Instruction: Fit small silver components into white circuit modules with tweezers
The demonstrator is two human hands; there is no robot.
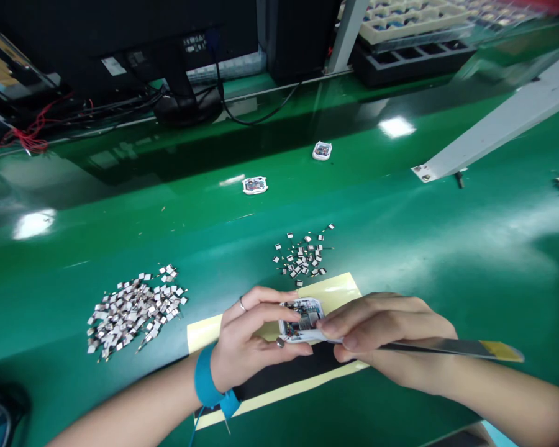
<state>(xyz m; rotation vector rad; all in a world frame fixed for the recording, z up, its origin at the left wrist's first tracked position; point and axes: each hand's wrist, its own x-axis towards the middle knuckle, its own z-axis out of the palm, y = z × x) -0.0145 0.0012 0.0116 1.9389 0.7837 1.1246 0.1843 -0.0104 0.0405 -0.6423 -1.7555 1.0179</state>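
My left hand point(251, 335), with a ring and a blue wrist strap point(207, 379), holds a small white housing point(302, 318) with a circuit board inside. A small silvery part point(280, 341) shows by my left thumb at the housing's lower left corner. My right hand point(386, 326) is closed round a long flat metal tool point(440, 347) with a yellow end. The tool's front end and the right fingertips are at the housing's lower right edge. Beneath both hands lies a black mat with a yellow border point(335, 290).
Small metal parts lie in a big pile point(137, 310) at left and a smaller group point(305, 257) beyond the mat. Two white housings point(254, 185) point(322, 151) sit farther back. A monitor stand point(186, 108), cables, trays point(410, 59) and a slanting metal leg point(498, 124) stand behind.
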